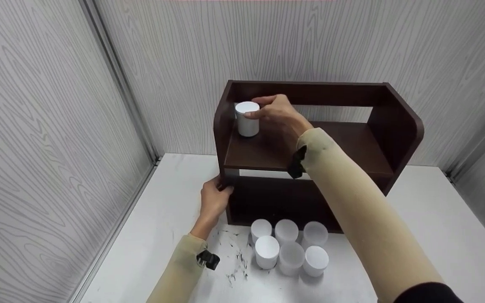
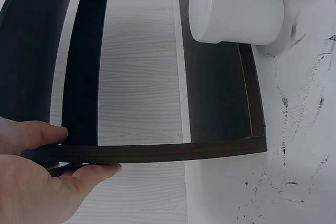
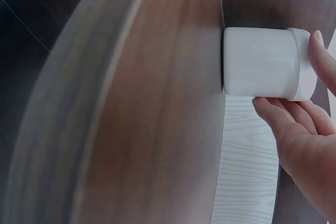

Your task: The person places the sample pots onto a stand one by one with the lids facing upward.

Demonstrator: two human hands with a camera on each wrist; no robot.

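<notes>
At the left end of the dark brown shelf's upper board (image 1: 263,153), a white lidded jar (image 1: 247,122) stands upright close to the side panel. My right hand (image 1: 278,111) holds it near the lid; in the right wrist view the thumb lies on the lid side of the jar (image 3: 262,62) and the fingers are at its wall. My left hand (image 1: 215,200) grips the edge of the shelf's left side panel (image 2: 157,153), thumb on one face and fingers on the other.
Several white jars stand in two rows on the white table (image 1: 175,181) before the shelf, such as the front-left jar (image 1: 267,252) and front-right jar (image 1: 315,261). Dark scuff marks (image 1: 238,261) lie left of them. Wood-grain walls (image 1: 175,63) enclose the table.
</notes>
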